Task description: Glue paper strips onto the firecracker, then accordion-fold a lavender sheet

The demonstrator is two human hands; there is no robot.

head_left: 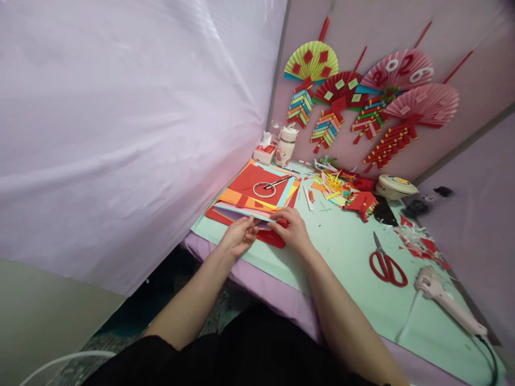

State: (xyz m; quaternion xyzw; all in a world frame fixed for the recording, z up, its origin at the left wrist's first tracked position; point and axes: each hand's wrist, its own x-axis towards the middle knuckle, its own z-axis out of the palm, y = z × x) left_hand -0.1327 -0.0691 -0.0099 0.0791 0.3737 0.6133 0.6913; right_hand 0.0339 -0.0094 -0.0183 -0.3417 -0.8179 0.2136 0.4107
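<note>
A stack of coloured paper [257, 174] lies at the table's near left corner, with red, orange, yellow, pink and blue sheets showing. Its front edge is lifted slightly off the red sheets beneath. My left hand [240, 236] pinches the lifted front edge with thumb and fingers, palm turned up. Just to the right, my right hand [293, 229] grips the same edge from above, thumb underneath. On top of the stack rest a white ring [264, 195] and a dark pen [277, 182]. Which sheets each hand pinches is hard to make out.
Red-handled scissors [388, 262] and a white glue gun [450, 300] lie at right. Paper scraps [333, 185], a lidded bowl [396, 186], a bottle [286, 146] and a tissue box [264, 153] stand toward the back. Paper fan decorations [311, 61] hang on the wall.
</note>
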